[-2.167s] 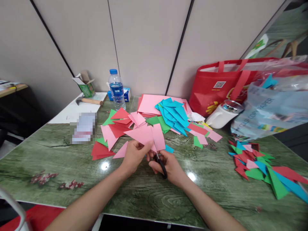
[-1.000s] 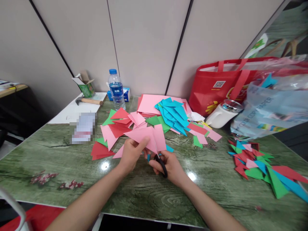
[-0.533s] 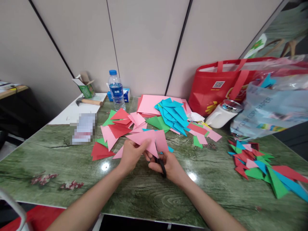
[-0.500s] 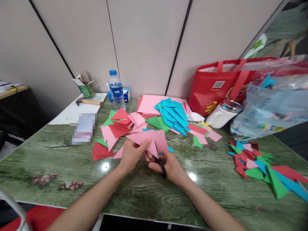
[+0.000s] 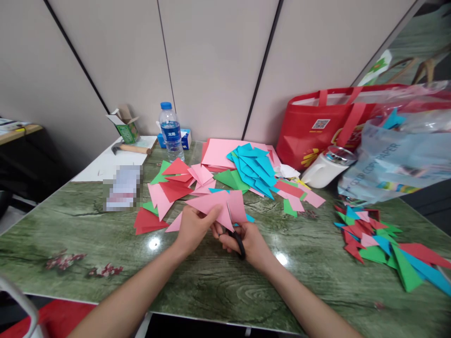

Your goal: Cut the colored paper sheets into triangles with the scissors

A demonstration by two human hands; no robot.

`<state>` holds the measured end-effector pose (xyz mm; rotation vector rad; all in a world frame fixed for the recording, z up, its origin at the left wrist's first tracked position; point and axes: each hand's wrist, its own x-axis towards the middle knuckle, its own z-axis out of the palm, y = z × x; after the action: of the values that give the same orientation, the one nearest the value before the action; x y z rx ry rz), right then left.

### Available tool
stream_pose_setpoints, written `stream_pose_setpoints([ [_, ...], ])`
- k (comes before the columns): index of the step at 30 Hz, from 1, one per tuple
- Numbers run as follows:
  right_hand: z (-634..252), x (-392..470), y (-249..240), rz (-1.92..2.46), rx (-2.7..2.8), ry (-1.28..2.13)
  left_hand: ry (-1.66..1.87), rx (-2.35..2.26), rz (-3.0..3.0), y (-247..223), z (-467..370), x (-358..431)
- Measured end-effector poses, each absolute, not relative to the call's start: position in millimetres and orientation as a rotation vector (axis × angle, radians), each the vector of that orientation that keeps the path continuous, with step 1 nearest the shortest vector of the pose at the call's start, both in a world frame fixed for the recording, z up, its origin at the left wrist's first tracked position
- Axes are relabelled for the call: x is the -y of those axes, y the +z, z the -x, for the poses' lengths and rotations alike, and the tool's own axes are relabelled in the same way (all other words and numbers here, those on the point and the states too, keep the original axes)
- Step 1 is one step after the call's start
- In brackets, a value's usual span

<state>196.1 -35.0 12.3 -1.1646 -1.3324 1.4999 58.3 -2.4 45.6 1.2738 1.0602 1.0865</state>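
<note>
Pinched in my left hand (image 5: 197, 227) is a pink sheet of paper (image 5: 207, 203), thumb on top and fingers beneath. My right hand (image 5: 248, 241) is closed around the black-handled scissors (image 5: 240, 245). Their blades lie across the pink paper, with a cut line running up between its larger left part and the smaller right part. Just behind are red paper pieces (image 5: 176, 190), a green piece (image 5: 230, 179) and a pile of blue pieces (image 5: 252, 166). The fingers under the paper are partly hidden.
A water bottle (image 5: 171, 134), hammer (image 5: 132, 148) and open green box (image 5: 127, 129) stand at the back left. To the right are a red bag (image 5: 299, 126), white mug (image 5: 324, 169), plastic paper bag (image 5: 380, 155) and mixed paper scraps (image 5: 373, 237). Pink sheets (image 5: 220, 152) lie against the wall.
The scissors and my right hand have shifted very slightly right, and the blades look more closed on the pink paper. My left hand keeps its grip almost unmoved.
</note>
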Motion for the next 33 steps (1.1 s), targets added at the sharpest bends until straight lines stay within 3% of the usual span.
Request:
stream_pose_setpoints([
  [13, -193, 33, 20, 1.038, 1.264, 1.482, 1.005, -1.009, -1.301, 36, -58, 3],
  [33, -193, 33, 25, 1.198, 1.164, 1.361, 0.941, -1.007, -1.293, 32, -58, 4],
])
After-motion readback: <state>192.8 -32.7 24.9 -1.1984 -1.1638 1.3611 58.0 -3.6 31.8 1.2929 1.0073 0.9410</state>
